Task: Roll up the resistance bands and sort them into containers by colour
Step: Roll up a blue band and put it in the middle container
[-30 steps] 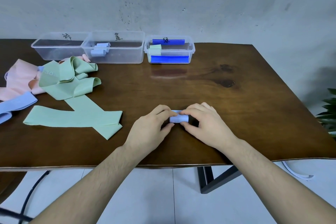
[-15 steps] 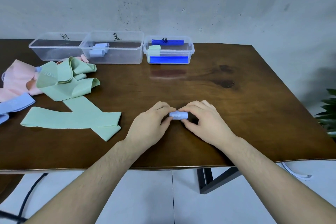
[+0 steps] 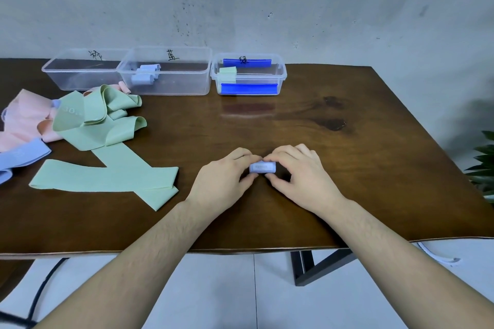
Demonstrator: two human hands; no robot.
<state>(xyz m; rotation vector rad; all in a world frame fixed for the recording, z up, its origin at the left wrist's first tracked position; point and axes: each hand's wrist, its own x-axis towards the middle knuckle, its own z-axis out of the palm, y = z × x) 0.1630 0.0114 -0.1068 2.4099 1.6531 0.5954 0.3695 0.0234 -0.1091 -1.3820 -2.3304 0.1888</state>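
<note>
A small rolled light-blue band (image 3: 262, 167) lies on the wooden table (image 3: 347, 168) near its front middle. My left hand (image 3: 224, 181) pinches its left end and my right hand (image 3: 299, 173) pinches its right end. Three clear containers stand along the back edge: the left container (image 3: 80, 72) looks empty, the middle container (image 3: 165, 72) holds rolled light-blue bands (image 3: 145, 75), and the right container (image 3: 248, 75) holds a rolled green band (image 3: 227, 73). Loose green bands (image 3: 107, 125), pink bands (image 3: 24, 120) and a light-blue band (image 3: 24, 155) lie at the left.
The right container has blue clip handles (image 3: 248, 88). A plant (image 3: 483, 168) stands past the table's right edge. A black cable (image 3: 40, 288) runs on the floor at lower left, and a dark table leg (image 3: 315, 267) shows below the front edge.
Both hands have kept rolling the light-blue band in place; the roll has turned so a printed flat face now shows on top. Everything else is unmoved.
</note>
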